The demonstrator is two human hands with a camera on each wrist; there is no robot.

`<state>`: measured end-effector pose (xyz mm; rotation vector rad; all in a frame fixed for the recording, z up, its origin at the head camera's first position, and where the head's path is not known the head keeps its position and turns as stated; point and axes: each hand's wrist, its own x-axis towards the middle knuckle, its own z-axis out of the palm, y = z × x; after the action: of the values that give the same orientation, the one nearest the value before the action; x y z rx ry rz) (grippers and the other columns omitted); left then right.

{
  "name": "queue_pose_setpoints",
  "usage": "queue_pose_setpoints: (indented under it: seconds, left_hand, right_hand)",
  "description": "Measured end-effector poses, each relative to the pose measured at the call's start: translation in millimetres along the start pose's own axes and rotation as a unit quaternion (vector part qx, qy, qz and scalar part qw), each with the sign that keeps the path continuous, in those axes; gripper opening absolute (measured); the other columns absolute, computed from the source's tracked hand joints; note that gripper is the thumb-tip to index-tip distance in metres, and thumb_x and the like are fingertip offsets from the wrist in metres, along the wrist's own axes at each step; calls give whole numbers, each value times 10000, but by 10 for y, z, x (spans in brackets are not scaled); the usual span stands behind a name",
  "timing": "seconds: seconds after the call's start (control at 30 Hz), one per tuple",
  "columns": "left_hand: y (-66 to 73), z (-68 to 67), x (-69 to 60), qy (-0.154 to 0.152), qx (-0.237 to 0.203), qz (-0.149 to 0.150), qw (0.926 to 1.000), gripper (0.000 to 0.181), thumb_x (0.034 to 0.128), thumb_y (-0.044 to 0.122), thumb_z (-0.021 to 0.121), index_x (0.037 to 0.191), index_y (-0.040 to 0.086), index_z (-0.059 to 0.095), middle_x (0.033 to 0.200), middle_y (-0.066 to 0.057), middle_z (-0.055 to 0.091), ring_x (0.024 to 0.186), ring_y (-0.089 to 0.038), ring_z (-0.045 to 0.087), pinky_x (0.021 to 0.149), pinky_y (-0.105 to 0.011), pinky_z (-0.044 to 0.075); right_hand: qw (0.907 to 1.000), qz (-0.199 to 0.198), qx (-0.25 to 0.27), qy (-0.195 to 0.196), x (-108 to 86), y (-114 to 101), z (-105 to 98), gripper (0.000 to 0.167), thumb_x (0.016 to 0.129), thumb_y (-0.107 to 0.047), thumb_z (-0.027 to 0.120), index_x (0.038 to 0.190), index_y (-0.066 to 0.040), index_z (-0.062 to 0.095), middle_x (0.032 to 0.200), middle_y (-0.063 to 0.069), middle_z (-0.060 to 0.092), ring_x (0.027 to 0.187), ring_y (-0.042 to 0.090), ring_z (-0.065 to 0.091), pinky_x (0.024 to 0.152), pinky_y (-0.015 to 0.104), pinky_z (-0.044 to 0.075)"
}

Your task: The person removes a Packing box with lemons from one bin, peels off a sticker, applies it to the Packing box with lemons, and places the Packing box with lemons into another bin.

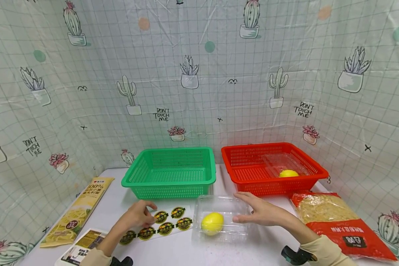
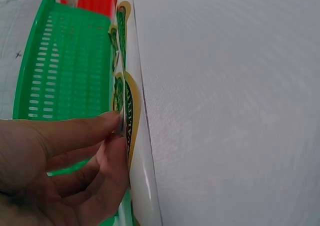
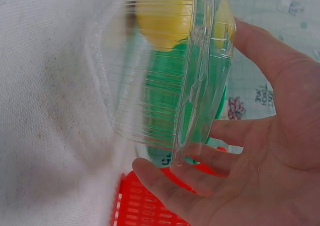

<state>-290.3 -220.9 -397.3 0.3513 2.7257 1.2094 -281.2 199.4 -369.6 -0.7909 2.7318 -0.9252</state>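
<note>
A sheet of round fruit-label stickers (image 1: 166, 228) lies on the table, its black, gold and green labels in rows. At its upper part is my left hand (image 1: 140, 215); in the left wrist view the thumb and forefinger pinch a sticker (image 2: 118, 93), most of it hidden. To the right stands a closed clear plastic box (image 1: 232, 231) with a yellow lemon (image 1: 212, 222) inside. My right hand (image 1: 261, 210) rests against the box's right side, thumb at the lid and fingers spread, fairly straight, along the far side, as the right wrist view shows.
Behind the sheet stands a green basket (image 1: 173, 190). A red basket (image 1: 266, 188) at back right holds another clear box with a lemon (image 1: 288, 173). Noodle packs lie left (image 1: 76, 218) and right (image 1: 352, 240). A printed white package (image 1: 83, 249) lies near the left forearm.
</note>
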Motion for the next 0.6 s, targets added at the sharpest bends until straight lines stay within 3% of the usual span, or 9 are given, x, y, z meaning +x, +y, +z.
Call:
queue_pose_setpoints:
  seconds: [0.27, 0.5, 0.6]
  left_hand:
    - [14, 0, 31, 16, -116, -172, 9998, 374, 835, 1, 717, 1158, -139, 592, 720, -106, 629, 590, -164, 643, 558, -304, 579]
    - [74, 67, 55, 594, 276, -744, 9951, 338, 816, 87, 768, 1103, -52, 657, 703, -89, 638, 532, -160, 645, 511, -292, 567]
    - [99, 82, 60, 702, 487, -823, 9929, 320, 812, 71, 759, 1097, -39, 663, 694, -83, 649, 526, -157, 645, 497, -292, 563]
  right_hand:
    - [10000, -64, -22, 15, -1, 7, -2, 847, 844, -504, 707, 1493, -63, 389, 1517, 217, 374, 1345, 441, 420, 970, 633, 466]
    - [9999, -122, -35, 34, 2, 27, 11, 840, 847, -495, 708, 1489, -56, 393, 1511, 224, 378, 1344, 444, 420, 978, 640, 454]
    - [9999, -95, -55, 46, 7, 29, 18, 845, 843, -499, 711, 1491, -60, 393, 1512, 222, 380, 1346, 445, 418, 984, 650, 444]
